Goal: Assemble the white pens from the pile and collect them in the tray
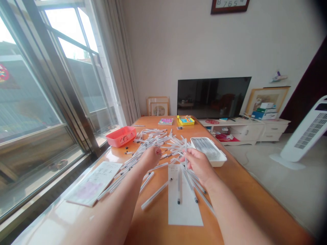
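My right hand (198, 162) pinches a whitish pen barrel (186, 154) upright between thumb and fingers, just left of the white plastic box (221, 157). To its left, over the pile, my left hand (152, 157) is closed with its fingers curled; whatever it may hold is hidden. Many loose translucent pen barrels (157, 137) lie heaped across the table around both hands. Below the hands, a black-ended pen (178, 187) rests on a narrow paper sheet (185, 214). Several thin, dark-looking sticks lie inside the white box.
A coral-red basket (121, 136) stands at the left edge of the wooden table (240, 190), near small black pieces (126, 148). A printed sheet (94, 183) lies front left. Farther back are a booklet (165, 121) and a yellow tray (186, 123).
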`<state>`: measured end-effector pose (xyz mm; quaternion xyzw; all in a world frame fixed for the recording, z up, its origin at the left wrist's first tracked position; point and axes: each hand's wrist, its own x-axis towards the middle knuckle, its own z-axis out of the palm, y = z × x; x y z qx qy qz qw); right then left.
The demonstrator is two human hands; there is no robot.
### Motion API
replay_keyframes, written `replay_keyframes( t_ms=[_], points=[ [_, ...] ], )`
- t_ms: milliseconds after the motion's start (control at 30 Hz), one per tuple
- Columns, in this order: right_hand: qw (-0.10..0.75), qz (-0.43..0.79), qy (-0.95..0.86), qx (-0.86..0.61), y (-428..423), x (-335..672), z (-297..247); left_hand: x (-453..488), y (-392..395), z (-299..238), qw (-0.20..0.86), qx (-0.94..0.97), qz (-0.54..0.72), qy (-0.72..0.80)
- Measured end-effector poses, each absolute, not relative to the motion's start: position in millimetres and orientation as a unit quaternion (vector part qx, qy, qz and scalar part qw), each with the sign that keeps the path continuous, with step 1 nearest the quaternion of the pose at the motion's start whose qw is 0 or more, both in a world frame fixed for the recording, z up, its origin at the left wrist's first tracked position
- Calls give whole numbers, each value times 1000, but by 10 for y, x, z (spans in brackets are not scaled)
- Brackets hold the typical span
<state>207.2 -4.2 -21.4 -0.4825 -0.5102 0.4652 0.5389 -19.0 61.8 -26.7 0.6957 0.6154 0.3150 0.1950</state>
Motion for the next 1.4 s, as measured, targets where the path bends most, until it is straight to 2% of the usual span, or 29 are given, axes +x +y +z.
replay_keyframes(
  t_ms=[433,633,767,967,1233,1400],
  points=[
    [603,431,-458,-490,-22,2132,-172,162,593,-286,183,762,303,542],
    [630,432,-434,-478,1,2141,-177,656,407,-280,64,888,159,427],
    [633,433,-431,-476,14,2156,-186,675,372,-272,14,877,112,467],
    [633,423,-437,-478,9,2174,-177,570,392,-244,-10,850,94,518],
    [652,428,-421,-463,27,2163,-183,858,324,-366,-22,871,156,465],
    [656,429,-417,-459,47,2166,-199,891,320,-462,-27,878,138,458]
  ],
)
